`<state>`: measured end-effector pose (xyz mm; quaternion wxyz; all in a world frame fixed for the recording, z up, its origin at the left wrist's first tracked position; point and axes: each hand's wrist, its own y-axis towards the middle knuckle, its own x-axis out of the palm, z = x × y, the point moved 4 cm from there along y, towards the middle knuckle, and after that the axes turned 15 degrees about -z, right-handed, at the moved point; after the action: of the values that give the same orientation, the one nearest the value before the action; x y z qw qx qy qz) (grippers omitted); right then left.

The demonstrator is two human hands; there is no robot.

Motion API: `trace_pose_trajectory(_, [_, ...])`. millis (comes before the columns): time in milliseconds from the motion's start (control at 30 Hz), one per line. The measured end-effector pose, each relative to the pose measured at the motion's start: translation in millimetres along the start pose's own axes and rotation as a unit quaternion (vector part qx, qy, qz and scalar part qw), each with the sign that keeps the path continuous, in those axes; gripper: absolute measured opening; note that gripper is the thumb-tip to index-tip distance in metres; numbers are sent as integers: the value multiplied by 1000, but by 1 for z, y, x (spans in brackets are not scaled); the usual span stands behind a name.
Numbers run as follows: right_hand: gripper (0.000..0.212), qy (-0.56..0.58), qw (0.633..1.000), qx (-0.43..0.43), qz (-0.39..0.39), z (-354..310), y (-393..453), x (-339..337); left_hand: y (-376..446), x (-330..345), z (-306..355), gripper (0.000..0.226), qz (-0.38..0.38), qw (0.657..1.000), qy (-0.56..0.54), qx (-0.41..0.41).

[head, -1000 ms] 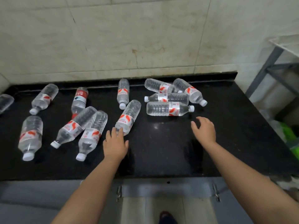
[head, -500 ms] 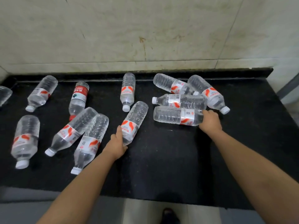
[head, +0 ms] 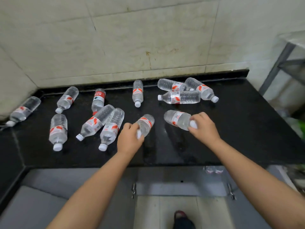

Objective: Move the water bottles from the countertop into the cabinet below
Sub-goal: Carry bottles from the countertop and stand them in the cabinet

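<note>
Several clear water bottles with red-and-white labels lie on the black countertop (head: 239, 129). My left hand (head: 129, 141) grips the capped neck of one bottle (head: 146, 123), lifted off the counter with its base pointing away. My right hand (head: 203, 128) holds a second bottle (head: 177, 119) by its capped neck, also raised, base pointing left. Three bottles (head: 183, 97) stay clustered at the back right. One bottle (head: 137, 92) lies alone at the back centre. Several others (head: 99, 123) are scattered on the left half. Below the counter edge, the open cabinet (head: 181, 189) shows grey doors.
A tiled wall (head: 132, 38) backs the counter. A grey metal rack (head: 283, 63) stands at the right. Two bottle labels (head: 213, 170) show just under the counter edge inside the cabinet. My foot (head: 182, 219) stands on the floor tiles below.
Both hands closed on bottles and lifted them off the counter toward me. The right-hand bottle left the back-right cluster. The view tilted down, showing the cabinet.
</note>
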<state>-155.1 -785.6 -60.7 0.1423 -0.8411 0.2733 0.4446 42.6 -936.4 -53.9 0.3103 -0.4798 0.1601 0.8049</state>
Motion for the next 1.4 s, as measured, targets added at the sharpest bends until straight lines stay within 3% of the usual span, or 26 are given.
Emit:
trace_pose_trajectory(167, [29, -4, 1000, 2, -6, -34, -92, -36, -81, -32, 23, 29, 2, 994, -9, 110])
trace_pose_trajectory(267, [30, -34, 997, 18, -64, -42, -135, -51, -118, -35, 31, 15, -18, 992, -14, 123])
trace_pose_trajectory(400, [28, -50, 982, 31, -182, -33, -179, -38, -158, 3, 28, 16, -115, 990, -8, 80])
trace_pose_trajectory(600, [31, -131, 935, 20, -328, 25, -228, 23, -203, 100, 8, 26, -323, 946, 15, 38])
trace_pose_trajectory(700, [35, -144, 912, 46, -382, 67, -234, 58, -201, 147, -6, 26, -352, 935, 1, -44])
trace_pose_trajectory(867, [40, -133, 899, 90, -407, 140, -211, 123, -164, 235, -29, 25, -382, 911, -60, -145])
trace_pose_trajectory(1100, [40, -174, 904, 119, -373, 250, -155, 250, -97, 371, -95, 18, -331, 914, -128, -196])
trace_pose_trajectory(1167, [41, -181, 909, 126, -352, 282, -132, 287, -74, 410, -114, 4, -310, 918, -144, -200])
trace_pose_trajectory(1233, [39, -184, 918, 120, -330, 311, -112, 324, -50, 451, -135, 17, -292, 925, -146, -193])
trace_pose_trajectory(1333, [32, -183, 929, 94, -309, 334, -84, 358, -19, 485, -152, 11, -273, 932, -146, -189])
trace_pose_trajectory(1400, [29, -198, 935, 67, -287, 351, -71, 382, -2, 517, -171, 26, -235, 938, -162, -196])
